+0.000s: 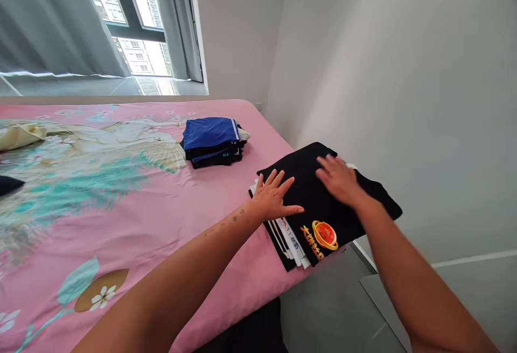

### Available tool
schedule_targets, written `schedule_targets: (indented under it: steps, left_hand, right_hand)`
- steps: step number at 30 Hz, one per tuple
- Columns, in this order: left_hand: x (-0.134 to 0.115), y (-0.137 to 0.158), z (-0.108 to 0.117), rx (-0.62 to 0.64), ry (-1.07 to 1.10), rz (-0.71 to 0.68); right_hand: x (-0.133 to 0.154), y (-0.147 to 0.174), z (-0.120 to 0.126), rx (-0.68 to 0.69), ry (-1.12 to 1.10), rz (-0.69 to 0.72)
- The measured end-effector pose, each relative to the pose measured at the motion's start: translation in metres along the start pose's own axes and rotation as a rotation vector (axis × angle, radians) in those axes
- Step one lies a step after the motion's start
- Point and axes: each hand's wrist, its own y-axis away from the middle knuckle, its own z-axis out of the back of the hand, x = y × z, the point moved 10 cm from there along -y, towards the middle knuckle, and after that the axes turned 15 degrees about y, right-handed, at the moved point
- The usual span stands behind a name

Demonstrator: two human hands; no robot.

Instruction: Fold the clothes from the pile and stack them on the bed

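Note:
A black T-shirt (302,181) with a red and yellow printed emblem lies on top of a stack of folded clothes (291,242) at the bed's right corner. My left hand (274,197) rests flat on the shirt's left side, fingers spread. On its upper right part is my right hand (337,178), palm down and slightly blurred, its fingers stretched out. Part of the black shirt reaches out to the right past the bed's edge. White and black layers show along the stack's left side.
A second pile of folded clothes (214,140), blue on top, sits farther back on the pink flowered bed sheet (161,240). The wall (383,100) rises close on the right, with grey floor (335,299) below. A cream cloth (22,136) lies at far left.

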Motion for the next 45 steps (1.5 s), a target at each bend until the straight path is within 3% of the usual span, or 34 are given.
schedule_targets:
  steps: [3, 6, 10, 13, 16, 18, 20, 24, 27, 30, 33, 36, 39, 42, 45]
  left_hand:
    - [0.025, 0.037, 0.013, -0.077, -0.005, 0.092]
    - [0.076, 0.104, 0.025, -0.134, -0.083, 0.254]
    - [0.159, 0.235, 0.049, -0.204, -0.252, 0.539]
    - [0.203, 0.347, 0.076, -0.267, -0.36, 0.673]
    - [0.228, 0.451, 0.106, -0.338, -0.479, 0.802]
    - [0.231, 0.508, 0.118, -0.365, -0.524, 0.924]
    - [0.218, 0.546, 0.117, -0.355, -0.504, 1.027]
    - [0.177, 0.567, 0.102, -0.386, -0.41, 1.089]
    - [0.171, 0.573, 0.095, -0.463, -0.298, 1.096]
    - [0.169, 0.583, 0.089, -0.549, -0.208, 1.058]
    - [0.165, 0.589, 0.081, -0.604, -0.128, 1.003]
    - [0.163, 0.593, 0.08, -0.679, -0.038, 0.957]
    - [0.166, 0.6, 0.092, -0.761, 0.039, 0.871]
    - [0.179, 0.629, 0.128, -0.877, 0.034, 0.831]
    - [0.204, 0.674, 0.183, -0.913, -0.158, 0.898]
  right_hand:
    - [0.02, 0.003, -0.043, 0.154, 0.095, -0.001]
    - [0.01, 0.008, -0.044, 0.152, 0.031, -0.022]
    - [0.007, 0.03, 0.019, -0.108, -0.23, -0.061]
    - [0.023, 0.06, 0.073, -0.288, -0.42, -0.058]
    - [0.057, 0.087, 0.097, -0.261, -0.559, -0.069]
    - [0.097, 0.102, 0.089, -0.15, -0.66, -0.032]
    - [0.154, 0.12, 0.066, 0.002, -0.72, 0.058]
    - [0.305, 0.167, 0.0, 0.295, -0.761, 0.332]
    - [0.427, 0.205, -0.033, 0.426, -0.806, 0.546]
    - [0.534, 0.233, -0.038, 0.425, -0.858, 0.723]
    - [0.612, 0.251, -0.043, 0.353, -0.752, 0.786]
    - [0.653, 0.266, -0.057, 0.249, -0.517, 0.753]
    - [0.664, 0.279, -0.063, 0.089, -0.361, 0.728]
    - [0.662, 0.286, -0.062, -0.011, -0.355, 0.744]
    - [0.66, 0.284, -0.058, -0.045, -0.375, 0.743]
